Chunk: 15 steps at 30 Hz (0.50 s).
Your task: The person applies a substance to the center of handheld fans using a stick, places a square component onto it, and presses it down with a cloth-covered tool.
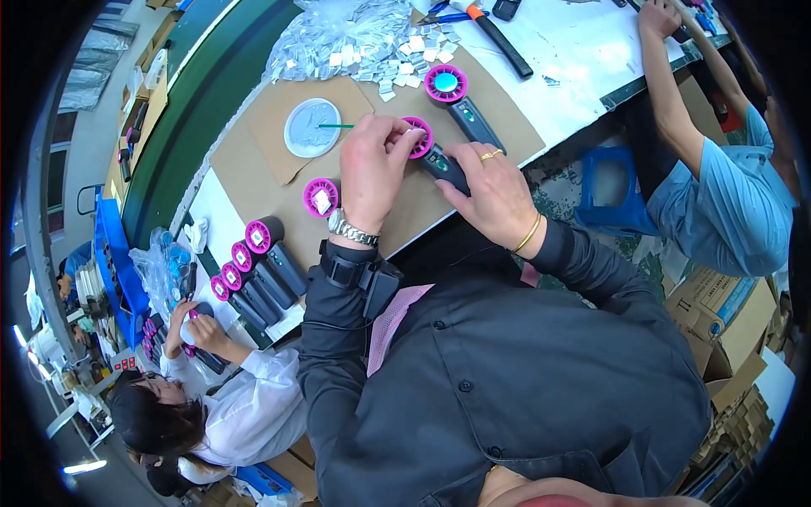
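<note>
My right hand [490, 186] is wrapped around the dark grey handle of a hair dryer-like device [443, 167], whose round head has a magenta ring. My left hand [376, 160] pinches its fingers together at that ring; what sits between the fingertips is too small to make out. A thin green stick [336, 126] runs from beside my left hand over a round white dish [312, 127]. Just beyond my right hand lies a similar device [475, 122] with a blue disc in its ring. Another magenta-ringed head [322, 198], bearing a white square, is left of my left wrist.
Several finished-looking devices [274, 262] lie in a row at left. Small white squares [338, 57] spill from a plastic bag at the back. An orange-and-black hammer-like tool [500, 40] lies behind, beside blue-handled pliers [443, 17]. Co-workers sit left and right; a blue stool [615, 190] stands right.
</note>
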Available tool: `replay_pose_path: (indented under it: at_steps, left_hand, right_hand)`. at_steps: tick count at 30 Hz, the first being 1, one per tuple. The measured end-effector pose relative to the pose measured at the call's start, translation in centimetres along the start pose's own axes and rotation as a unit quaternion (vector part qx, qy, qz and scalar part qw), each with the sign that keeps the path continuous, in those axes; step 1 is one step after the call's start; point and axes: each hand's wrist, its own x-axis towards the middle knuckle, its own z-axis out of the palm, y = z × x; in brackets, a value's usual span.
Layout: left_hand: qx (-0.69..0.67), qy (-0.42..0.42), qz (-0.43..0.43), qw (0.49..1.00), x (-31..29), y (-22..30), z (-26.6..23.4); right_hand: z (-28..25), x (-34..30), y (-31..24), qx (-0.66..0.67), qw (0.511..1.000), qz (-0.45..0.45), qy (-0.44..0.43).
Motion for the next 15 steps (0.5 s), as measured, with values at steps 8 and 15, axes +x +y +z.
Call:
replay_pose_path:
  at_steps: [8,15]
  left_hand:
    - [-0.063,-0.023,-0.093,0.993,0.9,0.1,-0.5]
    - [0.101,-0.091,0.270,0.953,1.0,0.3,-1.5]
  right_hand:
    - [0.2,0.1,0.4,0.022,1.000,0.006,0.003]
    - [0.2,-0.1,0.6,0.033,0.999,0.004,0.004]
